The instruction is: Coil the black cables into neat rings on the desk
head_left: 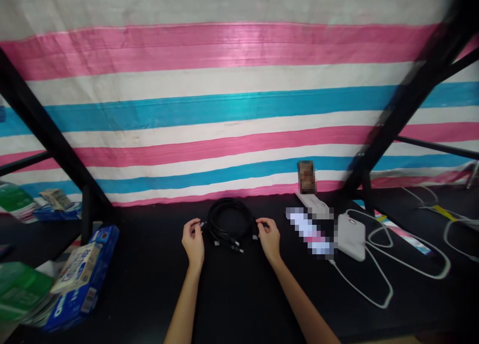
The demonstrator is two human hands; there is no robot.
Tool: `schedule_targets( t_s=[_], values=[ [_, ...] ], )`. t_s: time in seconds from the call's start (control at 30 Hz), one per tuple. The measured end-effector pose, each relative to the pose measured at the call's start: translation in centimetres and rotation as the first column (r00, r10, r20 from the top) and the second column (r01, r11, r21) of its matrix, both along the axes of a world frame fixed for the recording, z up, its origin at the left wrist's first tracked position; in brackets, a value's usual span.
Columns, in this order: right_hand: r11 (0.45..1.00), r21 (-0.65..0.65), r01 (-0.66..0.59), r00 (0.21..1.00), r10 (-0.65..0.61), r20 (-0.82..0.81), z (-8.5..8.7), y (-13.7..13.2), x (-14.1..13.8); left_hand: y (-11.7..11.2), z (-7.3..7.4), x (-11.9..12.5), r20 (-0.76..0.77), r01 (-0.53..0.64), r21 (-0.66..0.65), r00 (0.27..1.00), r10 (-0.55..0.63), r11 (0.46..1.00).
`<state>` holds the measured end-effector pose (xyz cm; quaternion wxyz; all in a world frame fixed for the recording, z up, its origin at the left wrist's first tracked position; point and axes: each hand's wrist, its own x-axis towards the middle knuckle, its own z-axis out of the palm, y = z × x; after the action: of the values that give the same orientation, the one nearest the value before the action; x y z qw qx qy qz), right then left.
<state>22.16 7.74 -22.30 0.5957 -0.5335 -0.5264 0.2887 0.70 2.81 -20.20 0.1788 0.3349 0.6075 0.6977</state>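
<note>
A coiled black cable point(230, 219) lies on the black table point(239, 294), with several plug ends trailing toward me. My left hand point(193, 242) is at the coil's left side, fingers curled and pinched on a cable end. My right hand point(268, 237) is at the coil's right side, fingers pinched on another cable end. Both forearms reach in from the bottom of the view.
A white power bank point(352, 236) with looping white cables point(389, 264) lies to the right, beside a blurred flat object point(310, 232). Blue snack boxes point(80, 279) and green packs sit at the left. Black frame bars point(48, 129) slant up both sides. A striped tarp point(224, 109) hangs behind.
</note>
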Motion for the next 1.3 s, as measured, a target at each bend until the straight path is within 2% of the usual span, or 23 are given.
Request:
schedule_targets(
  t_s=[0.4, 0.63, 0.8, 1.0, 1.13, 1.2, 1.3],
  values=[
    [1.000, -0.022, -0.015, 0.999, 0.014, -0.043, 0.1, -0.2, 0.1, 0.2, -0.2, -0.2, -0.061, -0.006, 0.005, 0.998, 0.006, 1.000],
    [1.000, -0.013, -0.019, 1.000, 0.019, -0.020, -0.1, -0.1, 0.0, 0.2, 0.0, -1.5, -0.028, -0.035, -0.014, 0.999, 0.035, 0.999],
    [0.999, -0.008, -0.033, 0.999, 0.032, -0.044, -0.3, -0.9, 0.2, -0.1, -0.4, -1.2, -0.021, -0.035, -0.015, 0.999, 0.034, 0.999],
    [1.000, -0.006, -0.026, 0.998, 0.025, -0.049, -0.3, -1.2, 0.3, -0.3, -1.6, -0.5, -0.129, 0.021, -0.041, 0.991, -0.026, 0.999],
    [1.000, 0.025, -0.007, 1.000, 0.007, -0.021, -0.1, -1.3, 0.1, -0.4, -1.8, -0.6, -0.204, 0.044, -0.054, 0.977, -0.054, 0.998],
    [0.999, 0.037, 0.001, 1.000, -0.001, -0.011, -0.1, -1.3, 0.0, -0.5, -1.5, -0.5, -0.251, 0.011, -0.044, 0.968, -0.022, 0.999],
    [0.999, 0.045, 0.002, 1.000, -0.002, 0.001, 0.1, -1.2, 0.0, -1.0, -0.4, -0.2, -0.339, -0.100, 0.022, 0.935, 0.102, 0.995]
  ],
)
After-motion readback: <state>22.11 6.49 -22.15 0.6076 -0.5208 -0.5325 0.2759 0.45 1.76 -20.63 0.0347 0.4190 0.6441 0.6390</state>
